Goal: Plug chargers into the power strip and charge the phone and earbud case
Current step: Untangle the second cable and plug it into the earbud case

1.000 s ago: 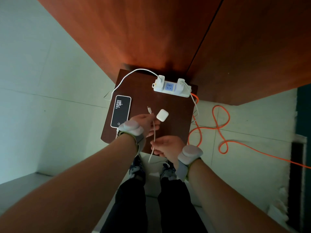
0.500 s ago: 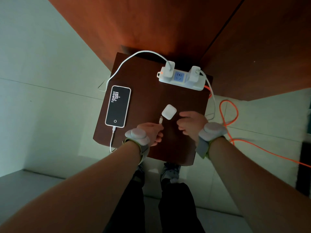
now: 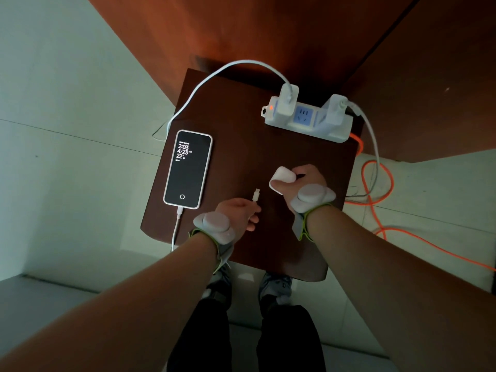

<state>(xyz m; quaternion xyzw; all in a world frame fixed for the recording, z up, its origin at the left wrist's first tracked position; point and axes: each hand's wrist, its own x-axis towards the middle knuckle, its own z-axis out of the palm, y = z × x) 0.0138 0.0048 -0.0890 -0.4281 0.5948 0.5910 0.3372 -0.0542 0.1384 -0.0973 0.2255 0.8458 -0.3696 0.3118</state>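
Observation:
A white power strip (image 3: pixel 306 127) lies at the back right of a small dark wooden table (image 3: pixel 241 135), with two white chargers (image 3: pixel 287 100) plugged into it. The phone (image 3: pixel 188 169) lies face up on the left, screen lit, a white cable (image 3: pixel 177 224) in its bottom port. My right hand (image 3: pixel 298 181) grips the white earbud case (image 3: pixel 283 176), lifted and tilted. My left hand (image 3: pixel 239 213) pinches the second cable's plug (image 3: pixel 256 195), its tip pointing up toward the case, a short gap apart.
An orange cord (image 3: pixel 375 183) runs from the strip and loops on the pale floor to the right. A reddish-brown wooden wall (image 3: pixel 268 36) stands behind the table. My legs and shoes (image 3: pixel 273 288) are just below the table's front edge.
My right hand let go of the cable, reached forward and picked up the earbud case from the table. My left hand kept the plug and shifted slightly.

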